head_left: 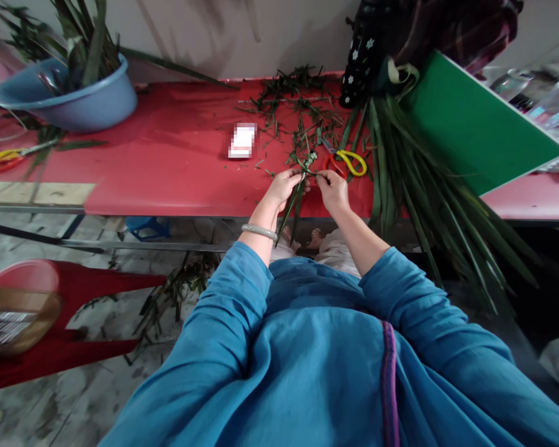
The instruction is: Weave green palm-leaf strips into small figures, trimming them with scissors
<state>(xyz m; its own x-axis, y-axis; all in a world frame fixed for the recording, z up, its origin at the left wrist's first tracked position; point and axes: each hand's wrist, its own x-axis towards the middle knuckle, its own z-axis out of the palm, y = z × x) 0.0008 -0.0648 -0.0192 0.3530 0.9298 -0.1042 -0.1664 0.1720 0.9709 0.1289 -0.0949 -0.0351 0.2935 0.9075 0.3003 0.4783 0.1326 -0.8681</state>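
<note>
Near the front edge of the red table, my left hand (286, 186) is closed on a small woven piece of green leaf strips (307, 164), with long ends hanging below it. My right hand (333, 189) pinches a thin strip at the right side of the same piece. Just beyond my right hand lie scissors (354, 162) with red and yellow handles. Green leaf scraps (302, 108) are scattered behind the hands. A white phone-like item, blurred out (242, 141), rests to the left.
A blue basin (93, 102) with leaves stands at the back left, near other scissors (4, 160). Long leaves (400, 167) hang over the edge at right, beside a green board (475, 124). A red chair (79, 279) stands lower left.
</note>
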